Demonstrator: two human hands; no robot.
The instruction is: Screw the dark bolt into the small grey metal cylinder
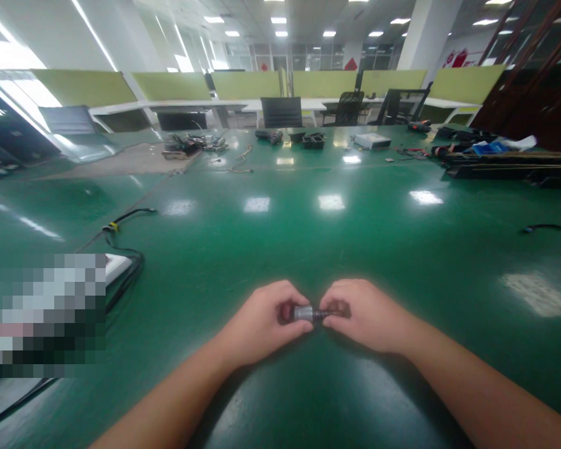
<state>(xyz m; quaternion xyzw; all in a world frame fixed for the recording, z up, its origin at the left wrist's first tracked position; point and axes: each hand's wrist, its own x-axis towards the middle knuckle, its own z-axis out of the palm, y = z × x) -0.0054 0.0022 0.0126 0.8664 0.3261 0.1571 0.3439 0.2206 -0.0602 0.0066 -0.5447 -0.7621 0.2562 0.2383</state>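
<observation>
Just above the green tabletop [280, 243], both hands meet at a small cylindrical part [303, 313]. Its thicker section is smooth grey metal, and a thinner dark, ridged section [318, 314] runs out to the right. My left hand [273, 321] pinches the grey section between thumb and fingers. The dark end sits between the thumb and fingertips of my right hand [362, 315], which hide its tip. The part lies roughly level, and its exact kind is too small to make out.
A blurred-out object with a white corner [118, 265] lies at the left beside black cables [138, 259]. Another cable [549, 228] reaches in from the right. Farther back are a silver box [371, 141], black parts [313, 141] and a pile of dark strips [495, 165].
</observation>
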